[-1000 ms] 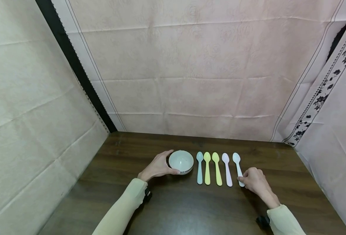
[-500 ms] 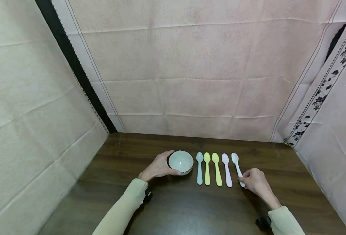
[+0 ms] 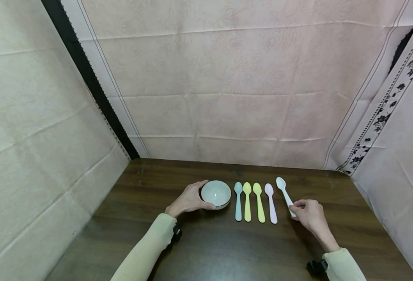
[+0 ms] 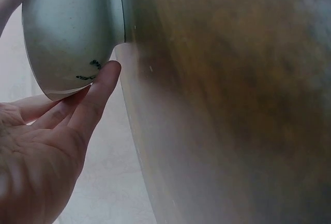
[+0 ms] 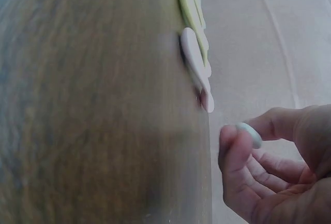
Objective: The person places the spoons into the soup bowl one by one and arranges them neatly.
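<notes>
My left hand (image 3: 192, 198) holds a small pale bowl (image 3: 216, 192) from its left side, thumb at the front and fingers round the back. In the left wrist view the bowl (image 4: 72, 27) shows its outer wall with a dark painted mark. My right hand (image 3: 311, 215) pinches a white spoon (image 3: 281, 184) near the handle end, its head pointing away and left. The right wrist view shows only the handle tip between thumb and fingers (image 5: 232, 146). Left of it lie a lilac spoon (image 3: 271, 205), two yellow-green spoons (image 3: 259, 203) and a light blue spoon (image 3: 238, 201).
The four-sided wooden table (image 3: 206, 242) bears everything. A pale cloth (image 3: 220, 97) hangs behind its far edge, with more cloth at the left (image 3: 45, 156) and right (image 3: 403, 156). The row of spoons lies between the bowl and my right hand.
My right hand has raised the white spoon and moved it slightly away from me and right, out of its place at the row's end. The left hand and bowl have stayed put.
</notes>
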The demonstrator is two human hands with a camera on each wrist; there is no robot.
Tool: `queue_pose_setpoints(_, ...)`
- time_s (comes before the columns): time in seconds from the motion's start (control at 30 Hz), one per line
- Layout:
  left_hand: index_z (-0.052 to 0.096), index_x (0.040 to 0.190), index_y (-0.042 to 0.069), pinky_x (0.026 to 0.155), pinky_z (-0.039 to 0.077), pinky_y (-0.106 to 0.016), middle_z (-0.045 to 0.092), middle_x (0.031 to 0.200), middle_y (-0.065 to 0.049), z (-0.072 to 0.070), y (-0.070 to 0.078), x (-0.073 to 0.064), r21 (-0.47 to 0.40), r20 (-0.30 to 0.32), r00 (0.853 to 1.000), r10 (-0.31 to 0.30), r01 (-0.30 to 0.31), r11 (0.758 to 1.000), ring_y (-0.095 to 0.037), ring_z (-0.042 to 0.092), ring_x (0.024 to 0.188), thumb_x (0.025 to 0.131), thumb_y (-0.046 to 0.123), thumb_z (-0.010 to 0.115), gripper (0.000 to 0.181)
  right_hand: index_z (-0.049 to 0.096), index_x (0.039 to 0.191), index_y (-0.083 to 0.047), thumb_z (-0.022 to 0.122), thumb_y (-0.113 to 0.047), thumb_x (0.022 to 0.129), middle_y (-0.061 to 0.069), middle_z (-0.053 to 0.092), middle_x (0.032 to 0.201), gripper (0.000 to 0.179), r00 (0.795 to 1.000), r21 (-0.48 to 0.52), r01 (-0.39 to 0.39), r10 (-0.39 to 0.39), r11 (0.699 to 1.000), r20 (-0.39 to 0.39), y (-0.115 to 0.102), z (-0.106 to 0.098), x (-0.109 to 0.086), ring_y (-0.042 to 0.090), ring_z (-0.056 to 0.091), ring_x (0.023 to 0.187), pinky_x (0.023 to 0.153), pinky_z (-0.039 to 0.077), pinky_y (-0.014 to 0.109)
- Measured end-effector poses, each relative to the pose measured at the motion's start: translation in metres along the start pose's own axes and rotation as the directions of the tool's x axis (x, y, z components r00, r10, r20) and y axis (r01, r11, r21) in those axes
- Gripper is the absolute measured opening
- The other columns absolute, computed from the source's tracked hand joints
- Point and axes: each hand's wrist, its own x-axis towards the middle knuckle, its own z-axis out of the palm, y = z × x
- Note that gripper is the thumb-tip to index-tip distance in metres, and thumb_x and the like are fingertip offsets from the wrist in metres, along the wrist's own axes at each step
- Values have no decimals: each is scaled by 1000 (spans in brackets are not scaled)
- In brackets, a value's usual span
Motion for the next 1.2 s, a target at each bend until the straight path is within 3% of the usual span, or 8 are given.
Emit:
queue_pose_setpoints(0.47,46,164,0,117,53,-59,58,162,-21,-1,1,-1,-15,-2,1000,3,-3,1000,-39,60,145,78,44,99,110,76,122,12,70,-13,104,26,82,103,31,996,85,-32,39,996,-85,-5,-2,-4,7,74,70,55,53,25)
queue_pose_setpoints(0.87,47,163,1,117,52,-60,58,161,-21,-2,2,-1,-25,1,1000,-4,4,1000,-40,59,146,78,42,99,109,79,121,8,73,-17,104,14,82,87,31,990,103,-49,62,993,-126,-10,-3,-6,10,72,69,52,46,28)
queue_pose_setpoints(1.2,46,164,1,118,52,-59,57,162,-21,-2,2,-1,-21,8,1000,-18,18,1000,-39,59,146,78,43,99,109,81,122,3,71,-20,105,10,82,84,30,988,105,-51,66,993,-143,-14,-1,-8,14,72,72,51,41,30)
